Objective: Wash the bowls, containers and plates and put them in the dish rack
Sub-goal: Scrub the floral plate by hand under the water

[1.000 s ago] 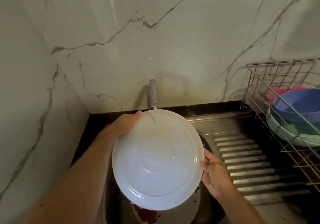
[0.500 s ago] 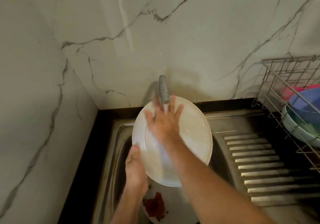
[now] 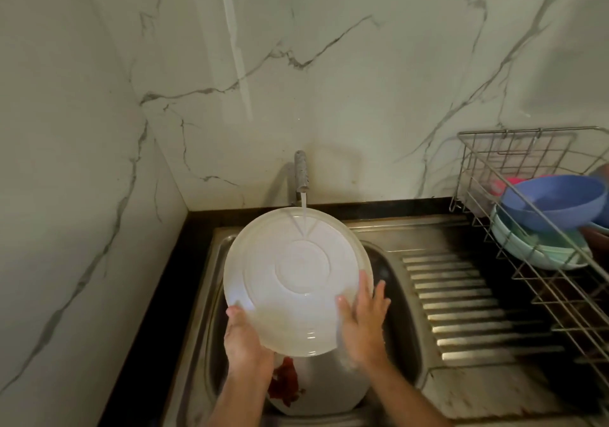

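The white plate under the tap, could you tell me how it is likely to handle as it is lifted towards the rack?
Probably slippery: water from the tap runs over the plate. It looks rigid and holds its shape, gripped only at its lower rim by the left hand. Likely breakable if dropped into the steel sink.

Left hand [image 3: 245, 341] low, thumb hooked over held rim, fingers curled beneath. Right hand [image 3: 362, 324] beside it, fingers straight and spread, palm pressed flat. Both forearms bare, reaching forward from below.
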